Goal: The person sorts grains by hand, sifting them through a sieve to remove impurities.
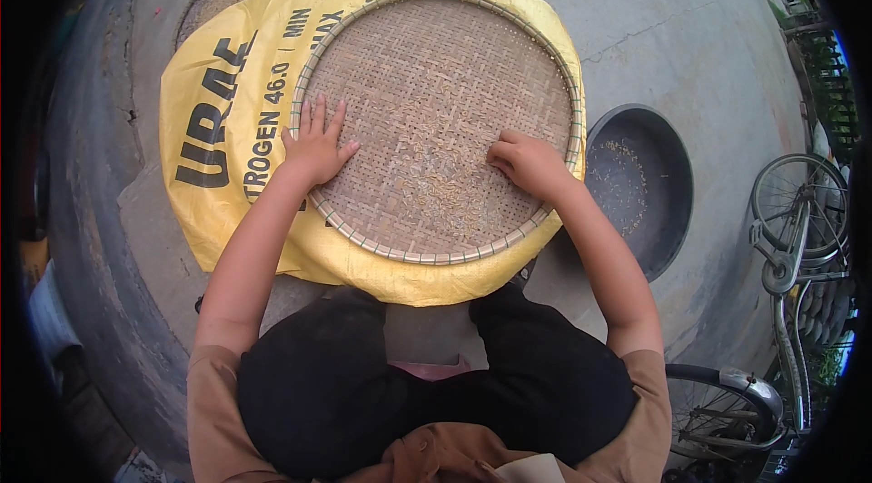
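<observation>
Tan grains [445,185] lie just left of your nearer right grip [532,161], curled, its hold unclear; your left grip [316,151] spreads flat, empty, on the woven tray [418,47].

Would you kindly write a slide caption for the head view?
Left hand spread, right hand curled, over a woven tray of scattered grain.

Brown shirt [636,447], short sleeves [218,383], black trousers [309,383], bare ungloved fingers [319,115]
</observation>
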Tool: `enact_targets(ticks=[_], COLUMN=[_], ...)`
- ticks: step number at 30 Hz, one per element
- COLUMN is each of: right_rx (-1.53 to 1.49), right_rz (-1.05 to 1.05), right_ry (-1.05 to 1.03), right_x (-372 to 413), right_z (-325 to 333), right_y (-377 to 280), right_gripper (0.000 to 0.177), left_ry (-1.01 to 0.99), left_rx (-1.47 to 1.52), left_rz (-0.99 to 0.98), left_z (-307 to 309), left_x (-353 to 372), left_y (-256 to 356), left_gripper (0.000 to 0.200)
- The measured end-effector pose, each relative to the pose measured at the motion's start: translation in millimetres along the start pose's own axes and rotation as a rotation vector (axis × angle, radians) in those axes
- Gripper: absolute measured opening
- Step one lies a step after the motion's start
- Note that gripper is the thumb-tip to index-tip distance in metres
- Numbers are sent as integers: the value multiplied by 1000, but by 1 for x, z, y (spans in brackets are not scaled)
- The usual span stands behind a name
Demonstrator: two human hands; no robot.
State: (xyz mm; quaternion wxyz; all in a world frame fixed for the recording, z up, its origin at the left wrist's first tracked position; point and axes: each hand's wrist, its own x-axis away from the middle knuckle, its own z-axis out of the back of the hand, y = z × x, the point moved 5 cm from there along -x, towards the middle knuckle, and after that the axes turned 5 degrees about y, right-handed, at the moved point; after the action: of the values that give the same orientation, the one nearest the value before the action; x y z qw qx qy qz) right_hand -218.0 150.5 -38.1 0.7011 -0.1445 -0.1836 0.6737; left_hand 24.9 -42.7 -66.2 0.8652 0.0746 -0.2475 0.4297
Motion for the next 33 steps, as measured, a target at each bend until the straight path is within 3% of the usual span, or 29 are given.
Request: enact_targets(ticks=[9, 13, 15, 17, 20, 23, 27, 33], right_rx=[48, 14, 101, 360, 203, -5, -184, 2], right_rz=[-25, -216, -449, -652, -752, -689, -381, -186], right_ry=[-1, 178, 231, 77, -33, -18, 80, 150], right_x=[0, 28, 60, 99, 113, 77, 22, 0], right_z=[1, 53, 82, 89, 100, 97, 53, 3], right_y=[-2, 6, 24, 59, 59, 27, 2, -9], right_gripper=[7, 9, 6, 10, 19, 26, 21, 12], left_ry=[-8, -15, -18, -24, -8, -10, -17, -19], left_rx=[7, -1, -3, -1, 15, 19, -9, -23], left_rz=[2, 3, 5, 0, 2, 8, 11, 0], left_z=[0, 1, 2, 2, 2, 3, 2, 0], left_x=[0, 1, 2, 2, 2, 3, 3, 1], left_y=[0, 0, 0, 1, 1, 1, 1, 1], left_gripper=[74, 74, 74, 74, 74, 73, 74, 74])
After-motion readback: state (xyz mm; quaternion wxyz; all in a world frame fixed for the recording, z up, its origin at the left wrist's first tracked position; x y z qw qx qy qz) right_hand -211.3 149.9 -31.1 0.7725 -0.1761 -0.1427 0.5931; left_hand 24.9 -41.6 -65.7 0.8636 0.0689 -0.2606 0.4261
